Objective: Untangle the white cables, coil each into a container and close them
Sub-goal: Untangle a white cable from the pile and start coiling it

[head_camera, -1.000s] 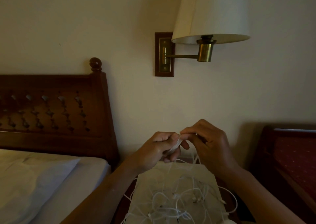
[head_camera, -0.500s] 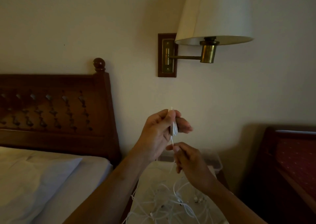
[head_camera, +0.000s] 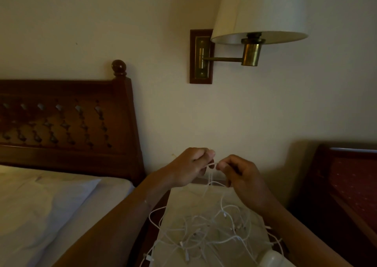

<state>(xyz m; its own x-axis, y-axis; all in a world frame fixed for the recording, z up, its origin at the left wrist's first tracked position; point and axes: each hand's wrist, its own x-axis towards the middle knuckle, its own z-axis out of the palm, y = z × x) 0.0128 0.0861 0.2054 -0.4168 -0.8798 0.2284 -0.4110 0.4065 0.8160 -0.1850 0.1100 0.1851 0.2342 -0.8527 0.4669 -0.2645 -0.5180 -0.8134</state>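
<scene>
A tangle of thin white cables (head_camera: 206, 234) lies spread on a pale cloth (head_camera: 181, 197) covering the bedside stand. Strands rise from the heap to my two hands, held side by side above the stand's far edge. My left hand (head_camera: 191, 167) pinches a strand between thumb and fingers. My right hand (head_camera: 238, 175), fingers curled, pinches the same strand a few centimetres to the right. A short white length (head_camera: 211, 165) spans the gap between them. A rounded white object (head_camera: 271, 258) shows at the bottom right of the cloth.
A bed with white sheet and pillow (head_camera: 47, 209) and a carved wooden headboard (head_camera: 67, 124) is at left. A wall lamp with a cream shade (head_camera: 259, 11) hangs overhead. A dark wooden chair with red upholstery (head_camera: 355, 187) stands at right.
My left hand has come down from its raised position and my right hand has risen; both now meet level, pinching the strand side by side.
</scene>
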